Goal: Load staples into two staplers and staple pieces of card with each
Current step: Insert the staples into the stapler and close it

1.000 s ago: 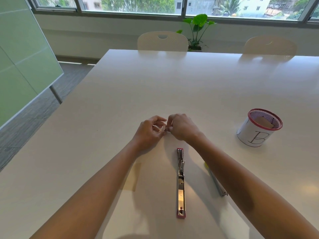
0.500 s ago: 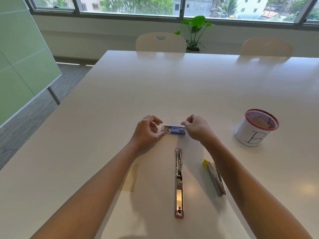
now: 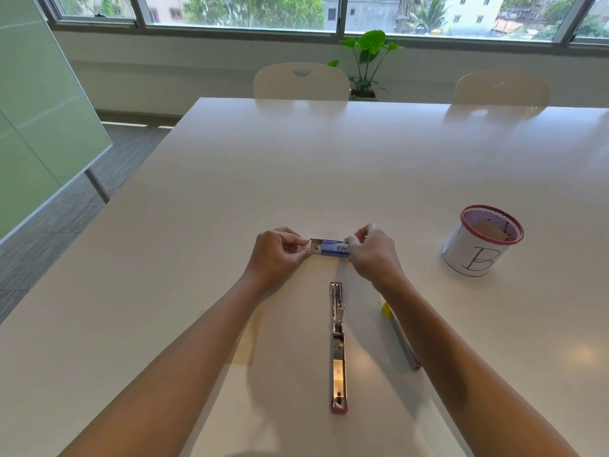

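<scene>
Staple box, small blue card, pinched by L hand & R hand fingers.

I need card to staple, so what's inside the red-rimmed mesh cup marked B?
Inside the red-rimmed mesh cup, a tan piece of card leans against the wall. The white paper wrap hides anything lower down.

Both hands hold a small blue staple box over the white worktop: the left hand pinches its open pale end, the right hand grips the other end. Nearer the person, a pink stapler lies swung open flat. Just right of it lies a yellow-tipped stapler, partly hidden by the right forearm. A red-rimmed mesh cup marked "B" stands well apart at right, holding card.
</scene>
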`<state>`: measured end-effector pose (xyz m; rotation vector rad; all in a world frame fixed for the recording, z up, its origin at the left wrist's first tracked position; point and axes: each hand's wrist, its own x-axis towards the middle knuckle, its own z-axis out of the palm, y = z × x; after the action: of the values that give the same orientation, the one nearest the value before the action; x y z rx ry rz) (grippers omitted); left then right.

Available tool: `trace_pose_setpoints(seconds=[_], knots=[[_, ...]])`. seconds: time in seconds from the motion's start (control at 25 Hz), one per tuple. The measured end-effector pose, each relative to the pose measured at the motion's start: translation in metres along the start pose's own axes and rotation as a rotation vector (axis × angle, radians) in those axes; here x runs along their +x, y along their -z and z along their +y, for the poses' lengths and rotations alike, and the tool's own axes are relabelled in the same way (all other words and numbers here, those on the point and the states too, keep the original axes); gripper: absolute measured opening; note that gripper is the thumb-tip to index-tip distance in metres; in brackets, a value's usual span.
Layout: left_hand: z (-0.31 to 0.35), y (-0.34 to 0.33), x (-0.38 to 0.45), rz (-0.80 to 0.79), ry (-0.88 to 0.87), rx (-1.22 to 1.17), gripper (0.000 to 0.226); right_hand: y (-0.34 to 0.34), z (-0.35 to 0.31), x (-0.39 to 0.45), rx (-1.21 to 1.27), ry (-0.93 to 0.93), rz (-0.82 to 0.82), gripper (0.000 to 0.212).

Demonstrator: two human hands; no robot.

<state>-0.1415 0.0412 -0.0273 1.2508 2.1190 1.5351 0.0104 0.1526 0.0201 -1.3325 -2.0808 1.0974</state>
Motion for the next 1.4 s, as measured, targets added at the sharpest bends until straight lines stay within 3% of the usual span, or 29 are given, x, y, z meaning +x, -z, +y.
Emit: trace_pose_setpoints(seconds=[1.12, 1.4], knots=[[0.009, 0.004, -0.004, -0.016, -0.033, 0.110, 0.014, -0.016, 0.000, -0.010, -0.062, 0.098, -0.018, 0.015], [0.014, 0.002, -0.006, 0.006, 0.015, 0.074, 0.011, 0.010, 0.000, -0.004, 0.226, -0.029, -0.089, 0.009]])
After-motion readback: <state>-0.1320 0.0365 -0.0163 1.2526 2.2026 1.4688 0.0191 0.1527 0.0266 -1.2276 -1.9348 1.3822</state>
